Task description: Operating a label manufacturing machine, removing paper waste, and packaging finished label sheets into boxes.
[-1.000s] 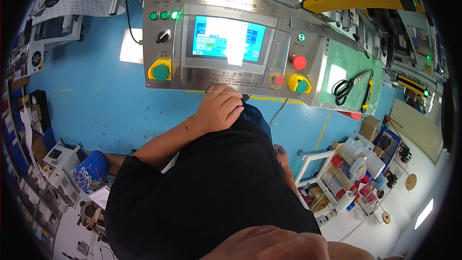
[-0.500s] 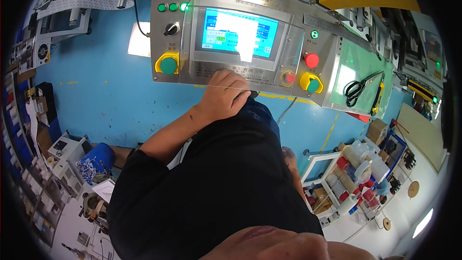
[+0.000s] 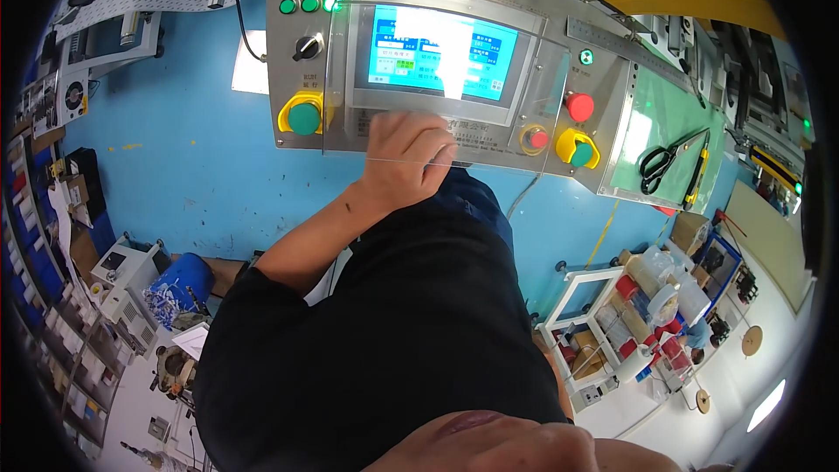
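Observation:
My left hand [image 3: 404, 156] is at the lower edge of a metal control panel [image 3: 345, 135], with its fingers curled in and the fingertips hidden. The edge line of a clear plastic cover [image 3: 533, 79] runs across the hand, so its fingers appear behind the cover. I cannot make out whether they hold anything. Just above the knuckles is the lit blue touchscreen [image 3: 406, 57], washed out by glare in the middle. My right hand is out of sight; only a bit of the right forearm [image 3: 559, 376] shows beside my body.
Around the screen sit a green button in a yellow guard [image 3: 304, 118], a black rotary switch [image 3: 306, 48] and a red button [image 3: 579, 107]. Black scissors [image 3: 660, 166] and a yellow cutter [image 3: 696, 177] lie on a green mat [image 3: 642, 118]. A white-framed cart [image 3: 577, 301] stands behind on the right.
The panel looks slightly larger and shifted in the view. My left hand remains at its lower edge, fingers curled. My right hand has dropped from sight beside my body.

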{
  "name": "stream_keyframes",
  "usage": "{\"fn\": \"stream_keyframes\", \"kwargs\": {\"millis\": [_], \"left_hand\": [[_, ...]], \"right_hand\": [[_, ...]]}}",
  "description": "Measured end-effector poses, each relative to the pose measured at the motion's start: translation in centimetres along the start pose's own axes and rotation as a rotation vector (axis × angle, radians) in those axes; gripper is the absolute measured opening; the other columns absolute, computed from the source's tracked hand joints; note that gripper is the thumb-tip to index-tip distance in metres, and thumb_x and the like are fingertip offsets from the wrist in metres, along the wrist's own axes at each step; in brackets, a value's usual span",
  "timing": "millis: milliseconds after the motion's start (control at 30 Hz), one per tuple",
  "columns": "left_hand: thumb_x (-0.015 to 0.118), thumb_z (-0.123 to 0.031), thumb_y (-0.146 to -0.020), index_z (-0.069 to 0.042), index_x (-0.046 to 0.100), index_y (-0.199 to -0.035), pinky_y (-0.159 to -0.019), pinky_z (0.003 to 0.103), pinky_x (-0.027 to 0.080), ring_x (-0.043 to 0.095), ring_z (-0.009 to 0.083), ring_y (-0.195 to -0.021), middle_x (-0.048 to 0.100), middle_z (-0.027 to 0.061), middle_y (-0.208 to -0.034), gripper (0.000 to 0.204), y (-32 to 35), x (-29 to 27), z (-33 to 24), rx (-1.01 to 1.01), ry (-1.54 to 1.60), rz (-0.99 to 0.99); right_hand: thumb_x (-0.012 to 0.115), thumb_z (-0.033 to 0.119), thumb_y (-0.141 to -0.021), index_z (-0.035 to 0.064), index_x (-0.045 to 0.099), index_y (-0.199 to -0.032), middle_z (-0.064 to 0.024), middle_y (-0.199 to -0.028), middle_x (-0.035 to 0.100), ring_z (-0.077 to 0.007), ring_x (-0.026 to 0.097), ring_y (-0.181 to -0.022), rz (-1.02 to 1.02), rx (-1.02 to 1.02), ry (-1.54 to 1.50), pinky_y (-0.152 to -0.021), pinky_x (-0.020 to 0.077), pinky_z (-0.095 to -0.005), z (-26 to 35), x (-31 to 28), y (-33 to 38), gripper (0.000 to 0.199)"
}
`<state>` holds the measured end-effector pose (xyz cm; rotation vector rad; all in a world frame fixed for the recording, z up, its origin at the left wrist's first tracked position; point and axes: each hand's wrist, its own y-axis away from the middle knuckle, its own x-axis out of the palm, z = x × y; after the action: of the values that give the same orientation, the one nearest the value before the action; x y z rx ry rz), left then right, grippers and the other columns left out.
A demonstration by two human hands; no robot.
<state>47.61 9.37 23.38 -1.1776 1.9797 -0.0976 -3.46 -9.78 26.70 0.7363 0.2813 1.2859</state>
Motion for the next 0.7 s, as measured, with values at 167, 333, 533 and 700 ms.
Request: {"fn": "stream_keyframes", "kwargs": {"millis": [167, 333, 533, 700], "left_hand": [[0.068, -0.015, -0.071, -0.016, 0.058, -0.08, -0.083, 0.037, 0.031, 0.052, 0.0223, -0.094, 0.06, 0.0021, -0.116, 0.014, -1.5, 0.2, 0.4, -0.021, -0.183, -0.136], [0.068, -0.019, -0.071, -0.016, 0.056, -0.077, -0.086, 0.039, 0.029, 0.05, 0.024, -0.1, 0.058, 0.0034, -0.122, 0.014, -3.2, 0.6, 0.7, -0.066, -0.282, -0.146], [0.068, -0.018, -0.069, -0.015, 0.053, -0.072, -0.087, 0.04, 0.03, 0.05, 0.0262, -0.101, 0.058, 0.0055, -0.123, 0.016, -3.8, 0.1, 1.2, -0.067, -0.31, -0.086], [0.071, -0.015, -0.068, -0.014, 0.053, -0.072, -0.087, 0.038, 0.031, 0.049, 0.0269, -0.1, 0.059, 0.0083, -0.119, 0.018, -2.8, -0.3, 1.2, -0.081, -0.21, -0.163]], "right_hand": [[0.055, 0.042, -0.085, -0.0007, 0.061, -0.11, -0.0215, -0.108, 0.063, -0.0366, 0.058, -0.106, -0.005, 0.047, 0.048, -0.089, 0.045, -0.0394, 0.8, 0.4, 0.2, 0.05], [0.055, 0.041, -0.085, -0.0008, 0.061, -0.11, -0.0218, -0.107, 0.063, -0.037, 0.058, -0.105, -0.001, 0.099, 0.089, -0.089, 0.0451, -0.0396, 1.4, 0.5, 0.2, 0.049], [0.055, 0.041, -0.085, -0.0009, 0.061, -0.109, -0.0222, -0.106, 0.063, -0.0374, 0.059, -0.104, -0.009, 0.152, 0.142, -0.088, 0.0453, -0.0399, 2.1, 0.4, 0.5, 0.049], [0.055, 0.041, -0.085, -0.001, 0.062, -0.108, -0.0225, -0.105, 0.063, -0.0377, 0.059, -0.103, -0.008, 0.188, 0.183, -0.087, 0.0455, -0.0401, 2.3, 0.3, 0.3, 0.048]]}}
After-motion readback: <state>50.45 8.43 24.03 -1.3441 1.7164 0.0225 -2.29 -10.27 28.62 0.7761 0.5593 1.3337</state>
